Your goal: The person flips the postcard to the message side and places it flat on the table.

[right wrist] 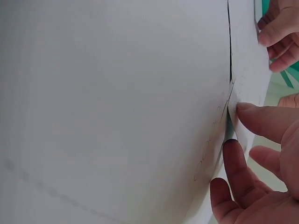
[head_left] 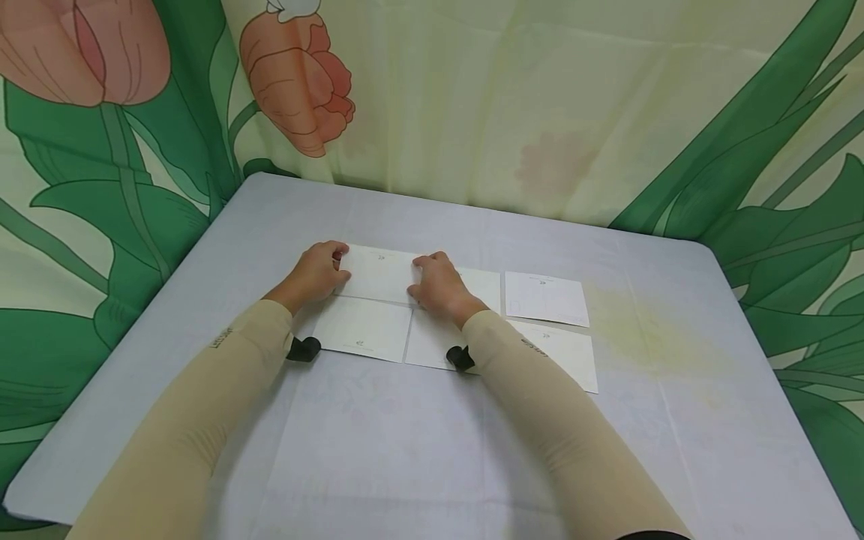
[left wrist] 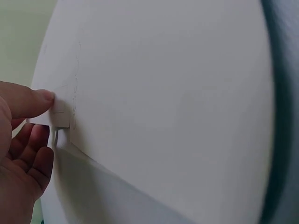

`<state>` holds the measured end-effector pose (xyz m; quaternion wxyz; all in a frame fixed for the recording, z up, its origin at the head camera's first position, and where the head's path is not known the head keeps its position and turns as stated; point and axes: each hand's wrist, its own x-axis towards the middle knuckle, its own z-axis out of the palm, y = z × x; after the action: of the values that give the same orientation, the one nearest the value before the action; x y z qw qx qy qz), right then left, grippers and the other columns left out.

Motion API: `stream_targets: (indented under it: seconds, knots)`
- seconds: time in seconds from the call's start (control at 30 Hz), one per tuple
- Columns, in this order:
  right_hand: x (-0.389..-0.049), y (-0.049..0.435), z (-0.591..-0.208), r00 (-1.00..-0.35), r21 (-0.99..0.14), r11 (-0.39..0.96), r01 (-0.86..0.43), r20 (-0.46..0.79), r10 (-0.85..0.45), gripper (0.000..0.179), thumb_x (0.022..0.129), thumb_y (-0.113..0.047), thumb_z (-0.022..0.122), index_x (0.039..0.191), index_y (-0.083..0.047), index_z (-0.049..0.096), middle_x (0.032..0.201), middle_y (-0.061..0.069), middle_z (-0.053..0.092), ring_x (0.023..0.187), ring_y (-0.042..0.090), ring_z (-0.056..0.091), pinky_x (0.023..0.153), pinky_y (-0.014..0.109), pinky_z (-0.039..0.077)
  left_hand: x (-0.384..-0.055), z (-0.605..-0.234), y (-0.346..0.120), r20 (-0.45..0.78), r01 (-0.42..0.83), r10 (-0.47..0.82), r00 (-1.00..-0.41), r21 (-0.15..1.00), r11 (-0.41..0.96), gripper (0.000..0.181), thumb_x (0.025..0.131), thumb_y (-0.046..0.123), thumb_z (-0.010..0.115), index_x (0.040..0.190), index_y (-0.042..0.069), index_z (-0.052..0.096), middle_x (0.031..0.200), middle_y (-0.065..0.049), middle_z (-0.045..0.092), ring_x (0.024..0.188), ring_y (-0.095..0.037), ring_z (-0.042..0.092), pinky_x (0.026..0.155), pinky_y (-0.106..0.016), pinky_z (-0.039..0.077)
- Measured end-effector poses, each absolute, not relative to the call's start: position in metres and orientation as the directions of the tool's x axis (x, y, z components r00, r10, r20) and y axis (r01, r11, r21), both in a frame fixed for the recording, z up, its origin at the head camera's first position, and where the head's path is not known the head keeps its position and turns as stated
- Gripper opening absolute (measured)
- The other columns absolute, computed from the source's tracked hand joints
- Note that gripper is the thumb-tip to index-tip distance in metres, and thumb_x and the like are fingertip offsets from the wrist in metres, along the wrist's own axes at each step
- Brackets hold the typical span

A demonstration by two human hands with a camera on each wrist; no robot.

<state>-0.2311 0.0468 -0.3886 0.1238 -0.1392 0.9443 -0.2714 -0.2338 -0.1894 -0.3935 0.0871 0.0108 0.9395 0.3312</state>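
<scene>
A white paper card point(head_left: 378, 276) with a small printed mark lies at the upper left of two rows of similar cards. My left hand point(head_left: 313, 274) pinches its left edge, the thumb on top and fingers below, as the left wrist view shows. At the opposite edge, my right hand point(head_left: 442, 285) holds the same card between thumb and fingers. In the right wrist view that card's edge point(right wrist: 239, 93) is slightly raised beside its neighbour. Directly below sits the lower-left card point(head_left: 364, 328). Part of the upper-middle card point(head_left: 482, 285) is hidden behind my right hand.
To the right are an upper-right card point(head_left: 545, 298) and a lower-right card point(head_left: 567, 349). My right forearm partly covers the lower-middle card point(head_left: 428, 337). A white cloth covers the table point(head_left: 378, 442), and a flowered curtain point(head_left: 459, 97) hangs behind its far edge.
</scene>
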Motion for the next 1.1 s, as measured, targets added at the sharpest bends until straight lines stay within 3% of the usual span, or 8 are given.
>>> stream_targets:
  seconds: [0.3,0.93,1.1]
  knots:
    - [-0.2347,0.0504,-0.3892,-0.914,-0.536,0.811,-0.234,-0.164,-0.372,0.056,0.093,-0.015,0.068,0.143,0.003,0.050,0.147,0.017,0.050,0.140,0.030,0.040,0.114,0.038,0.030,-0.2338,-0.3908,-0.1884,-0.160,-0.034,0.079,-0.984,0.604,0.796,0.050,0.093,0.003,0.060,0.140,-0.009,0.046,0.127,-0.023,0.050,0.113,-0.033,0.050,0.100,-0.043,0.044]
    - [-0.2365,0.0501,-0.3893,-0.888,-0.509,0.816,-0.275,-0.190,-0.418,0.054,0.095,-0.016,0.066,0.143,0.001,0.049,0.147,0.015,0.049,0.140,0.029,0.040,0.114,0.037,0.029,-0.2363,-0.3930,-0.1879,-0.216,-0.035,0.100,-0.971,0.542,0.839,0.053,0.096,0.005,0.055,0.146,-0.007,0.042,0.129,-0.023,0.050,0.114,-0.033,0.045,0.104,-0.046,0.038]
    - [-0.2356,0.0500,-0.3884,-0.879,-0.478,0.829,-0.289,-0.209,-0.427,0.052,0.096,-0.017,0.064,0.144,0.000,0.050,0.148,0.014,0.050,0.141,0.028,0.040,0.114,0.037,0.029,-0.2382,-0.3952,-0.1875,-0.226,-0.022,0.119,-0.967,0.538,0.843,0.052,0.097,0.004,0.056,0.146,-0.005,0.043,0.145,-0.027,0.039,0.134,-0.037,0.039,0.112,-0.047,0.032]
